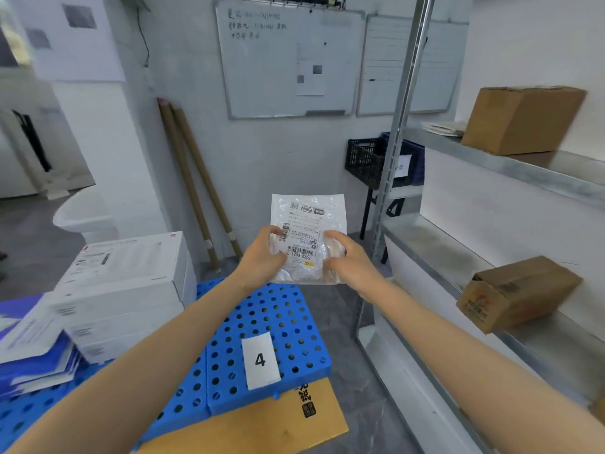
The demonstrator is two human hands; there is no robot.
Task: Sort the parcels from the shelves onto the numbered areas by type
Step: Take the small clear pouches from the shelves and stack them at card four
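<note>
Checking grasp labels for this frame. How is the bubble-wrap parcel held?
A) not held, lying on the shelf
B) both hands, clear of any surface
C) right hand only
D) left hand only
B: the left hand and the right hand each grip a lower side of the bubble-wrap parcel, which is held up in the air with nothing under it touching it.

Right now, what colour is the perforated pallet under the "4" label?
Blue, with round holes; the perforated pallet shows clearly in the head view.
</note>
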